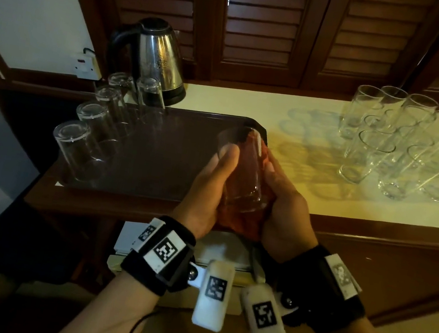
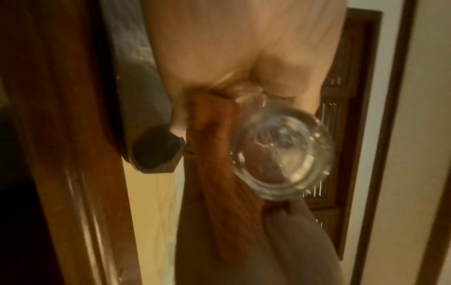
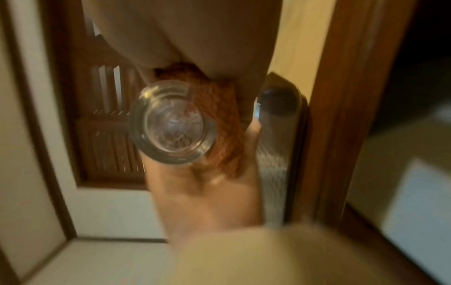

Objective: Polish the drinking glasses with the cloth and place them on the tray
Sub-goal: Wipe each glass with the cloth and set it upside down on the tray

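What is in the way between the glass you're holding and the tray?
Nothing visible. The glass, wrapped in the orange cloth between both hands, hangs over the tray's bare right part. The upside-down glasses stand along its left edge, out of the way.

Dark louvred shutters (image 1: 265, 23), pale, perhaps stone, counter (image 1: 237, 102)

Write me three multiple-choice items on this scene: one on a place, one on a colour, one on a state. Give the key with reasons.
1. Where do the upright glasses stand?
A. on the tray
B. on the counter right of the tray
C. on the floor

2. What colour is the cloth?
A. orange
B. white
C. blue

3. How do the glasses on the tray stand?
A. rim up
B. on their sides
C. upside down

Key: 1 B, they cluster on the pale counter; 2 A, orange shows round the held glass; 3 C, thick bases face up.
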### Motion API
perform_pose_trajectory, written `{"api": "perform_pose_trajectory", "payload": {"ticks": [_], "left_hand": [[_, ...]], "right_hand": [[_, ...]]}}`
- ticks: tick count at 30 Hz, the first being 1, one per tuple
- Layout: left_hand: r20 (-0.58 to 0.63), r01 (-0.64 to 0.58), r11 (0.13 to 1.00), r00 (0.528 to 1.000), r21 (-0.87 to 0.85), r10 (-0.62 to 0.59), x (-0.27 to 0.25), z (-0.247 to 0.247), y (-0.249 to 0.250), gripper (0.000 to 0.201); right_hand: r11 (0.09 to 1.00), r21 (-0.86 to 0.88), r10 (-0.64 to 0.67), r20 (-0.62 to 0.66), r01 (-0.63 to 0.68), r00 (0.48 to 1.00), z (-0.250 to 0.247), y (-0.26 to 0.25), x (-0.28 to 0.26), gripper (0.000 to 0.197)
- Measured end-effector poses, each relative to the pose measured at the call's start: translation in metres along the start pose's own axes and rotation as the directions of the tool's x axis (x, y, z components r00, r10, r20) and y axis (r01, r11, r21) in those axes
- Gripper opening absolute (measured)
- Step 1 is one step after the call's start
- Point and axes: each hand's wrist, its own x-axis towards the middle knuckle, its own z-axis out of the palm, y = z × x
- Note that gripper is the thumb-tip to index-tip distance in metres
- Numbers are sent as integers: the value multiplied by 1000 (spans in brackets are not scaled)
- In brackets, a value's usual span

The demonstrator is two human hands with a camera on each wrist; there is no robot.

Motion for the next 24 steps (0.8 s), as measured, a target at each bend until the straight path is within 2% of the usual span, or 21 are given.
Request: {"api": "perform_pose_trajectory", "payload": {"ticks": [3,6,8,10,12,14,17,20,22,24], "left_hand": [[-25,13,999,1000,34,-12,4,-5,2,82],[-54,16,996,998,88,-11,7,-2,4,76],[-34,14,979,999,204,-7,6,5,4,89],[-37,-14,972,999,234,24,4,7,4,99],[-7,-17,992,1000,128,18,5,5,4,91],[18,-11,999,1000,47,11,6,0,4,78],[-65,-24,1000,998,8,25,9,-1,8,78],[-42,-47,989,998,138,53,9,5,10,83],[-54,-41,987,997,158,50,8,7,8,86],[-34,-19,999,999,45,21,8,5,6,90]], "right_hand": [[1000,18,-9,-34,9,999,-4,-1,3,41],[976,-196,-113,-60,99,992,-1,0,6,46],[949,-284,-148,-29,134,989,1,3,6,48],[973,-212,-99,-30,90,995,1,4,6,45],[998,-60,2,-16,-3,1000,-2,0,6,42],[998,31,47,2,-47,999,-6,-4,6,43],[996,-65,-57,-52,53,997,-5,-8,9,35],[958,-246,-162,-39,148,986,2,-4,10,45],[970,-207,-133,-18,126,991,2,0,11,45],[997,-74,-39,-13,38,999,0,-1,11,40]]}}
